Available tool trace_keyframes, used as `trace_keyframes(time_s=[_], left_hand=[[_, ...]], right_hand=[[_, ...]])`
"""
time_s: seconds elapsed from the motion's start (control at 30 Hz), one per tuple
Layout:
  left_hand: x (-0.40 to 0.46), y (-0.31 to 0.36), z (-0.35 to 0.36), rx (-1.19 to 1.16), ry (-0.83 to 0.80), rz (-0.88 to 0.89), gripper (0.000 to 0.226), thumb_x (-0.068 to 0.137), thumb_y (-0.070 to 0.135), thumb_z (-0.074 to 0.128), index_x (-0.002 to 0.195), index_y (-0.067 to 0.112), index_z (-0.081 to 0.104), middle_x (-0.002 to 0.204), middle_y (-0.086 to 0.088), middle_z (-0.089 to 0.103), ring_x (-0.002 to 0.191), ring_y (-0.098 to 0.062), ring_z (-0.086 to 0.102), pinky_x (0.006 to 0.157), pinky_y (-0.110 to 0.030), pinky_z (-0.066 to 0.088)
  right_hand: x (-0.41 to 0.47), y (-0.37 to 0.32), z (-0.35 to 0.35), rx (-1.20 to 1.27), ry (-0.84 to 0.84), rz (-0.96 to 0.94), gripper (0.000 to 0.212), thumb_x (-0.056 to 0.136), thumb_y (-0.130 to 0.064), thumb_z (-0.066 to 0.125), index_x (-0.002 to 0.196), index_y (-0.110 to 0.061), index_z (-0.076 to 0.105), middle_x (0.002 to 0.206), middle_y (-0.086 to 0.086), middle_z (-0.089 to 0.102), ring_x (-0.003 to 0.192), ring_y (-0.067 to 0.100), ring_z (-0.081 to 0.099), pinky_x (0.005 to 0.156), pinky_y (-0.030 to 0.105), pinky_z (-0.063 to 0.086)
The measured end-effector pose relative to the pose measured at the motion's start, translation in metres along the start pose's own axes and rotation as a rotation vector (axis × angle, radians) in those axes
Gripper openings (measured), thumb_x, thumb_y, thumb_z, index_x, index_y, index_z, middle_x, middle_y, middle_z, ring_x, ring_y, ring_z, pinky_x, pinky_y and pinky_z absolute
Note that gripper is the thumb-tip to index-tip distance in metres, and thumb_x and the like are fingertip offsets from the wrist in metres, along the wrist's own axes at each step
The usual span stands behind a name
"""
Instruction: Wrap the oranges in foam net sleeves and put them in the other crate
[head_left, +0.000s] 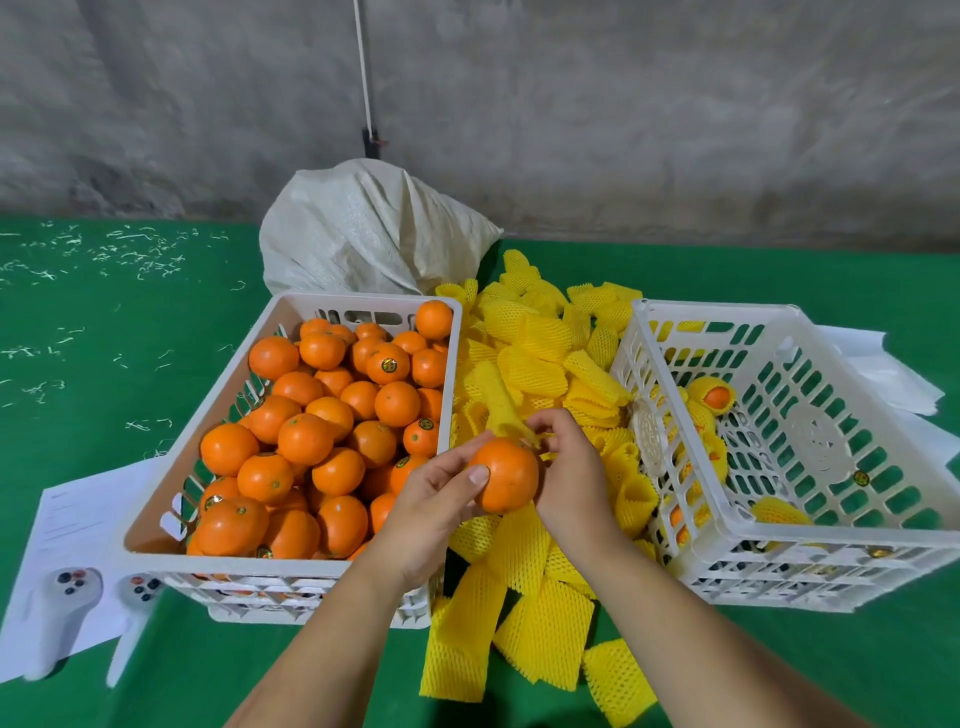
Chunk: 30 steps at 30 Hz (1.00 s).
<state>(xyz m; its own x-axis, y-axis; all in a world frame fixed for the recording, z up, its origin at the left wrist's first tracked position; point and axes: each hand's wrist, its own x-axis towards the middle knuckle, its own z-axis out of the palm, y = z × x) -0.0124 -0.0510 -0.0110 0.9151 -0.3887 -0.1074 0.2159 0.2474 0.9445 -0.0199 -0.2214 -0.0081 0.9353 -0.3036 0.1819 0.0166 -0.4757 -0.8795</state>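
Between the two white crates, over the yellow sleeve pile (540, 364), your left hand (434, 512) cups a bare orange (506, 475), thumb across its near face. It's firm, smooth, likely slippery, so keep the hold round its middle. Your right hand (569, 467), touching the fruit's right side, pinches a foam net sleeve (501, 402), light and stretchy: I'd spread its mouth at the rim. The far-right crate (737, 525) holds a few wrapped ones.
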Motion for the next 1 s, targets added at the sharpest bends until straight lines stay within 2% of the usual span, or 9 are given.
trace_keyframes(time_s=[0.1, 0.27, 0.4, 0.5, 0.63, 0.73, 0.8, 0.93, 1.0], left_hand=[[-0.001, 0.0, 0.001, 0.009, 0.002, 0.01, 0.089, 0.066, 0.071, 0.089, 0.136, 0.019, 0.07, 0.149, -0.006, 0.062, 0.129, -0.031, 0.066, 0.102, -0.049, 0.058], [-0.004, 0.001, 0.001, -0.004, 0.04, 0.008, 0.115, 0.056, 0.077, 0.089, 0.14, 0.005, 0.061, 0.136, -0.019, 0.068, 0.119, -0.033, 0.07, 0.096, -0.046, 0.059], [-0.005, 0.006, 0.003, -0.05, 0.062, 0.021, 0.117, 0.054, 0.076, 0.091, 0.139, 0.003, 0.059, 0.13, -0.018, 0.071, 0.112, -0.029, 0.072, 0.096, -0.045, 0.056], [-0.003, 0.005, 0.004, -0.106, 0.116, 0.038, 0.1, 0.061, 0.066, 0.093, 0.134, 0.007, 0.058, 0.123, -0.011, 0.075, 0.11, -0.027, 0.071, 0.097, -0.044, 0.054], [0.002, -0.003, 0.0, -0.127, 0.153, 0.106, 0.045, 0.091, 0.027, 0.074, 0.128, 0.022, 0.05, 0.114, -0.003, 0.076, 0.101, -0.019, 0.072, 0.084, -0.033, 0.056], [0.001, -0.003, -0.002, -0.153, 0.112, 0.132, 0.076, 0.09, 0.034, 0.08, 0.155, 0.026, 0.041, 0.139, -0.007, 0.068, 0.127, -0.025, 0.067, 0.101, -0.038, 0.057], [0.0, -0.002, 0.0, -0.126, 0.108, 0.149, 0.086, 0.085, 0.044, 0.084, 0.155, 0.015, 0.044, 0.143, -0.01, 0.066, 0.131, -0.028, 0.065, 0.106, -0.042, 0.054], [0.0, -0.002, 0.006, -0.269, 0.23, 0.157, 0.05, 0.094, 0.032, 0.067, 0.134, 0.005, 0.056, 0.103, -0.004, 0.074, 0.083, -0.014, 0.068, 0.07, -0.023, 0.057], [-0.001, -0.001, 0.007, -0.285, 0.245, 0.143, 0.047, 0.093, 0.041, 0.069, 0.124, 0.008, 0.056, 0.093, -0.005, 0.069, 0.078, -0.015, 0.062, 0.067, -0.024, 0.057]], right_hand=[[0.001, 0.0, -0.004, -0.068, -0.034, -0.106, 0.047, 0.093, 0.002, 0.067, 0.133, -0.023, 0.064, 0.124, -0.014, 0.058, 0.114, 0.009, 0.056, 0.093, 0.029, 0.052], [-0.003, 0.002, -0.006, -0.088, 0.04, -0.225, 0.029, 0.092, -0.002, 0.071, 0.115, -0.02, 0.073, 0.109, -0.018, 0.057, 0.104, 0.003, 0.058, 0.084, 0.021, 0.051], [-0.007, -0.004, -0.01, 0.031, 0.04, -0.211, 0.026, 0.097, -0.013, 0.068, 0.114, -0.033, 0.071, 0.113, -0.028, 0.06, 0.112, 0.0, 0.06, 0.083, 0.016, 0.051], [-0.015, -0.013, -0.014, 0.163, 0.028, -0.212, 0.031, 0.095, -0.019, 0.063, 0.109, -0.046, 0.068, 0.115, -0.021, 0.065, 0.11, 0.01, 0.065, 0.081, 0.022, 0.056], [-0.026, -0.015, -0.013, 0.142, -0.011, -0.219, 0.035, 0.095, -0.01, 0.064, 0.11, -0.042, 0.067, 0.116, -0.022, 0.064, 0.106, 0.012, 0.067, 0.082, 0.027, 0.058], [-0.029, -0.013, -0.014, 0.067, -0.02, -0.243, 0.029, 0.096, -0.006, 0.066, 0.111, -0.03, 0.07, 0.113, -0.022, 0.064, 0.098, 0.006, 0.065, 0.08, 0.02, 0.053], [-0.03, -0.016, -0.017, 0.014, -0.011, -0.289, 0.021, 0.096, -0.009, 0.065, 0.11, -0.024, 0.072, 0.111, -0.019, 0.063, 0.099, 0.002, 0.062, 0.08, 0.014, 0.049], [-0.041, -0.026, -0.011, -0.111, -0.004, -0.506, 0.014, 0.095, -0.019, 0.06, 0.106, -0.015, 0.069, 0.106, -0.008, 0.063, 0.098, 0.008, 0.061, 0.082, 0.02, 0.05], [-0.051, -0.028, -0.001, -0.123, -0.054, -0.52, 0.013, 0.096, -0.021, 0.059, 0.108, -0.019, 0.064, 0.107, -0.01, 0.06, 0.098, 0.006, 0.058, 0.082, 0.016, 0.048]])
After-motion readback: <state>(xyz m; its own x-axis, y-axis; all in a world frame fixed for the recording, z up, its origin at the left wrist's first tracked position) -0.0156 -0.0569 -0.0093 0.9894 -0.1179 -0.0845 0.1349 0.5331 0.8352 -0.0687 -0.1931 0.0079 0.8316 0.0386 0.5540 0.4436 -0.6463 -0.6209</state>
